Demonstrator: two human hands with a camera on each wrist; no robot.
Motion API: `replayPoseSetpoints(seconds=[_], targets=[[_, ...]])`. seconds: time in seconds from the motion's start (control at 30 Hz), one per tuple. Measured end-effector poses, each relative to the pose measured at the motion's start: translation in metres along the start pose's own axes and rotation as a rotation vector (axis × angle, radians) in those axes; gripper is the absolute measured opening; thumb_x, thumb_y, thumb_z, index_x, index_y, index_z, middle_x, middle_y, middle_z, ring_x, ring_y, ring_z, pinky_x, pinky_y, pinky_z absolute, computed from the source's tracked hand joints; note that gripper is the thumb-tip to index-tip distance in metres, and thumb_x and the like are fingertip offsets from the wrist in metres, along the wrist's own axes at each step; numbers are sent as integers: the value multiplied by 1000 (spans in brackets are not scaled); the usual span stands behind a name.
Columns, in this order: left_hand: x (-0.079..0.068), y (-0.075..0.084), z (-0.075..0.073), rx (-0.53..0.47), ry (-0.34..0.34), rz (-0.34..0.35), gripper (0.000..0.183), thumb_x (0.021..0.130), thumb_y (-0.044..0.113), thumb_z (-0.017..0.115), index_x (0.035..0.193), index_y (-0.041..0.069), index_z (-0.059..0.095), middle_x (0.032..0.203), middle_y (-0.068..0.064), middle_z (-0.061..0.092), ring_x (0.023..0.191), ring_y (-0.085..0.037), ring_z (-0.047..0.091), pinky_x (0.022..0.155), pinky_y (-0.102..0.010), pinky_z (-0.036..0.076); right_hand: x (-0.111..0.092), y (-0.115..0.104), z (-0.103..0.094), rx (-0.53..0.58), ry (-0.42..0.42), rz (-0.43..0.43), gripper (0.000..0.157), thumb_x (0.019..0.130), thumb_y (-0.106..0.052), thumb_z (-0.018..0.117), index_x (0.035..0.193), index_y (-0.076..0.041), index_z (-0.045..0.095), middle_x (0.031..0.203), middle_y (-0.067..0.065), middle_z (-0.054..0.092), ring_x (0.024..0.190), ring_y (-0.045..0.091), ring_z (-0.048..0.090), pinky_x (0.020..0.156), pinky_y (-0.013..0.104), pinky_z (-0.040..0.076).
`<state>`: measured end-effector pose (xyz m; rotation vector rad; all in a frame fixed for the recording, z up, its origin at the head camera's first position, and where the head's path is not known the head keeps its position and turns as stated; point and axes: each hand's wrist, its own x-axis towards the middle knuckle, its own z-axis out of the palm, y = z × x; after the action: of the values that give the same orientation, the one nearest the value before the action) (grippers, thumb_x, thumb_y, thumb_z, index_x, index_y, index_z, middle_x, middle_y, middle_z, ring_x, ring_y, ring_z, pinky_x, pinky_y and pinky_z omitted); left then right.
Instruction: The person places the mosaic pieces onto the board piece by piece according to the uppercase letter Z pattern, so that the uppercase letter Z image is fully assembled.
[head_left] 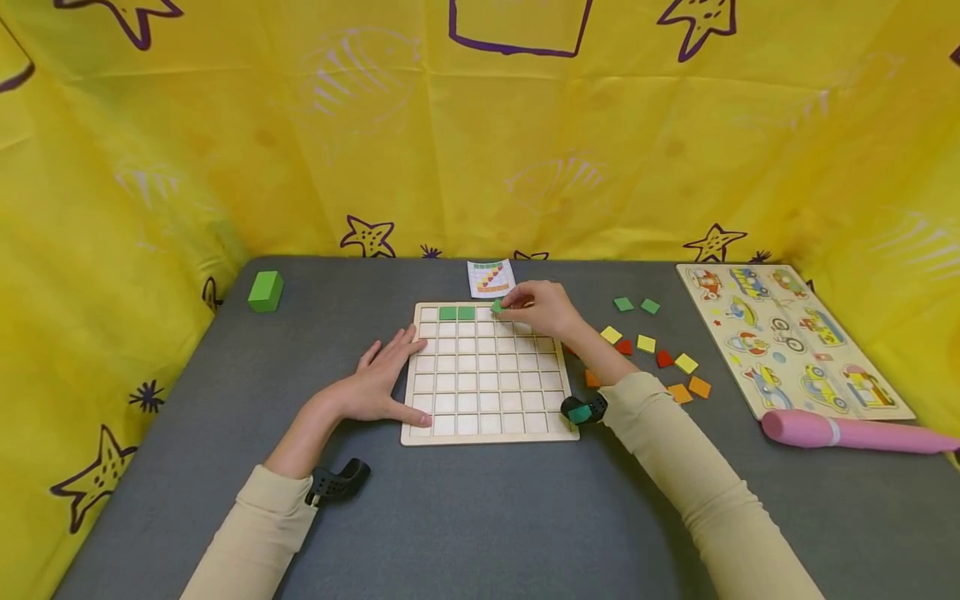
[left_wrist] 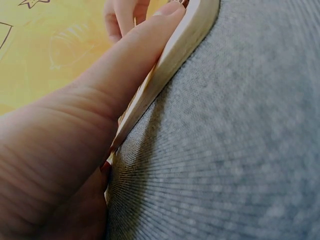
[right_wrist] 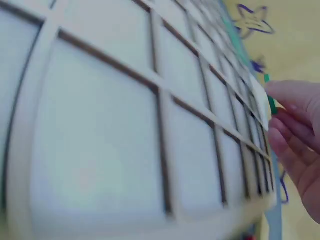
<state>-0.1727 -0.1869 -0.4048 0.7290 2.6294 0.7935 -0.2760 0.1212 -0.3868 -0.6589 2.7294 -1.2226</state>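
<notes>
A wooden grid board [head_left: 487, 439] with pale square cells lies on the table. Two green tiles [head_left: 447, 313] sit side by side in its top row, near the left. My left hand [head_left: 375, 387] rests along the board's left edge, fingers spread, its thumb on the near left corner. Over the top row, my right hand [head_left: 543, 308] pinches another green tile [head_left: 497, 307] between thumb and fingertips. In the right wrist view this tile [right_wrist: 271, 97] stands tilted, seen nearly edge-on. Just behind the board lies a small card [head_left: 491, 279] printed with a coloured grid pattern.
Right of the board lie loose green [head_left: 623, 304], yellow [head_left: 686, 363], red [head_left: 664, 358] and orange tiles [head_left: 700, 387], some partly behind the right arm. Farther right are a picture puzzle board [head_left: 783, 333] and a pink rolled item [head_left: 855, 433]. A green block [head_left: 266, 292] stands far left.
</notes>
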Motion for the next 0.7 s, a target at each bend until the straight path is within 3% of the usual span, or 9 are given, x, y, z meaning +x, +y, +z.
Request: replayPoseSetpoints(seconds=[0.13,0.27,0.57,0.7], targets=[[1,0,1,6,-6,-6,118,72,60,79,155,7,15,163,-15,-4,148,-31,-6,112,-57,-6,6,-5,14,-69,-17,-152,13,87,-10,75,98,-3,75,94,7,70,90,22,65,83,35,52],[1,1,0,7,-11,-17,118,72,60,79,155,6,15,163,-15,-4,148,-30,-6,112,-57,-6,8,-6,19,-117,5,-220,10,88,-7,72,97,-3,76,97,8,72,89,22,64,82,36,52],[-2,4,-1,-17,6,8,115,73,55,81,155,4,18,162,-18,-2,148,-33,-4,112,-57,-5,5,-2,18,-121,-21,-226,13,91,-10,69,100,-7,78,110,6,72,96,23,59,79,35,49],[-2,3,-1,-14,9,11,115,73,55,80,155,4,18,162,-18,-2,148,-34,-4,112,-57,-5,2,4,10,0,-9,-91,17,94,-14,66,105,-8,77,118,6,69,106,23,60,86,36,50]])
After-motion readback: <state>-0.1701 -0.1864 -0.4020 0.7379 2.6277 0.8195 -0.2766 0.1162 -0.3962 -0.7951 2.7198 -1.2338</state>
